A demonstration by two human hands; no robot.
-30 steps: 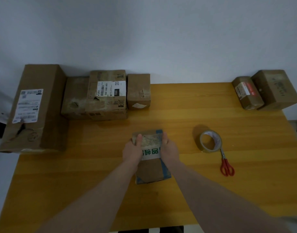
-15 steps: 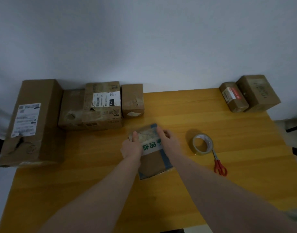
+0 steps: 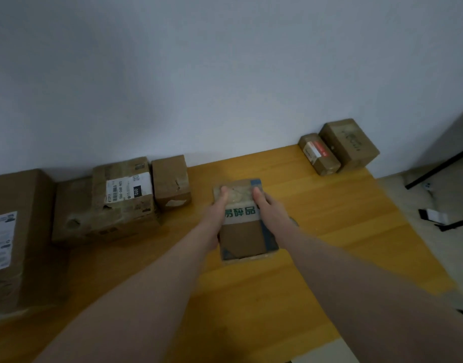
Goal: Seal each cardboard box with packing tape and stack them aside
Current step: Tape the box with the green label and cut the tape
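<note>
**Both hands on small taped box, mid-surface**

Small cardboard box (image 3: 244, 226) w/ blue tape on edges and a white strip w/ green print sits in the middle of the wooden surface (image 3: 330, 231), gripped from both sides. Left hand (image 3: 214, 213) holds its left side, thumb lying on top near the far end; right hand (image 3: 271, 208) holds the right side, thumb likewise on top. Fingers of both wrap down the box sides — mostly hidden. Can't tell if the box is resting on the surface or lifted just off it.

Far left: big tall box (image 3: 13, 237) w/ white shipping label, at the surface edge. Next to it a low brown box (image 3: 70, 213), then a box w/ white barcode label (image 3: 123, 195) touching it, then a smaller plain box (image 3: 171, 182) just beside that — all in a row along the wall (image 3: 225, 74).

Far right corner: two more boxes side by side against the wall, one narrow w/ red-and-white label (image 3: 318, 154), the other larger and plain (image 3: 349, 144), touching or nearly so. Well apart from the held box.

Right of the surface: pale floor (image 3: 421, 205) w/ a dark frame (image 3: 442, 166), blurred.
</note>
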